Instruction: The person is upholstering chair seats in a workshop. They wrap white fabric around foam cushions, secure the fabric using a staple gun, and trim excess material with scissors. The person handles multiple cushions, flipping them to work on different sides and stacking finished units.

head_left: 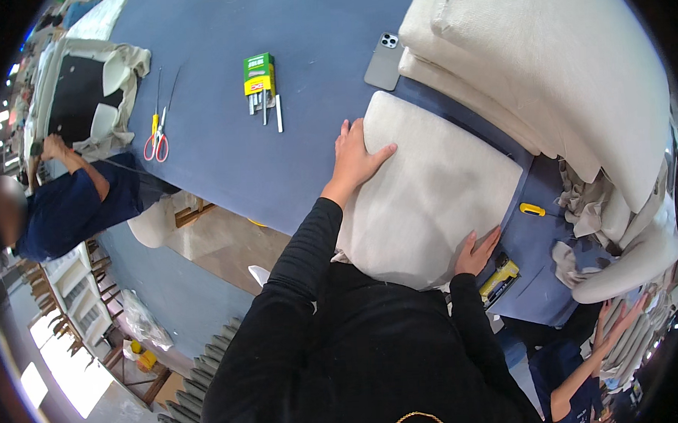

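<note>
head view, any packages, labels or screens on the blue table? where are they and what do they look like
Small box: upper middle of the blue table, upright rectangle, green top, yellow and red bands below, grey sticks beside it.
Phone: face down by the stacked cream cushions, grey back, screen hidden.
No other label or sign can be made out.

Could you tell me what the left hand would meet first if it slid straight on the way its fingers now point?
The left hand lies flat on the cream cushion, fingers pointing up the blue table. Going straight on, it would leave the cushion's edge and cross bare blue tabletop; the grey phone lies slightly to the right of that line, so probably missed.
</note>
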The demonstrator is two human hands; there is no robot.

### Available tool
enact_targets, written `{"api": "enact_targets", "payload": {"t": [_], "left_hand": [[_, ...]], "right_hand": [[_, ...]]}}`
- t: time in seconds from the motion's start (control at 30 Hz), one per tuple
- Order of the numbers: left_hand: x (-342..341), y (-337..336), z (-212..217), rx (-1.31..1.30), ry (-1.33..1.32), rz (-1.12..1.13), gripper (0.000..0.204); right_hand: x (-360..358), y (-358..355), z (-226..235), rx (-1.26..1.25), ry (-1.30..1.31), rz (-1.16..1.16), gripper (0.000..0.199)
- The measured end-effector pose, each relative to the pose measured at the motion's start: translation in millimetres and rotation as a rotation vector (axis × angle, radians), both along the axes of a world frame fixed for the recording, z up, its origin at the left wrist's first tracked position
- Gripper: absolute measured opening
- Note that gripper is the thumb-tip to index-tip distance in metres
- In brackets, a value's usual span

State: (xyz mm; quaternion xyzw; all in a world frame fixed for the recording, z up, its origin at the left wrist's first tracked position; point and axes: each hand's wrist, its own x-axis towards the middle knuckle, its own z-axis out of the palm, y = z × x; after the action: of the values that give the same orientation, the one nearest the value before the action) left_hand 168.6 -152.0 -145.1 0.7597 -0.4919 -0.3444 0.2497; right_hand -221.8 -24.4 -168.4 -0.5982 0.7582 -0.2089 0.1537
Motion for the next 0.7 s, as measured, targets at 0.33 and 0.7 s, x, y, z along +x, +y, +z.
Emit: {"api": "enact_targets", "payload": {"t": [0.33, 0.7], "left_hand": [[-12.1, -21.1, -7.7, -0.056, -0.09, -0.015, 0.092], [-16.9, -22.2, -22.2, -0.017, 0.287, 0.052, 0.066]], "right_hand": [[-13.7, -9.2, -0.2, 0.131, -0.107, -0.102, 0.088], [-90.9, -194.8, -10.6, 0.284, -1.592, -0.537, 0.081]]}}
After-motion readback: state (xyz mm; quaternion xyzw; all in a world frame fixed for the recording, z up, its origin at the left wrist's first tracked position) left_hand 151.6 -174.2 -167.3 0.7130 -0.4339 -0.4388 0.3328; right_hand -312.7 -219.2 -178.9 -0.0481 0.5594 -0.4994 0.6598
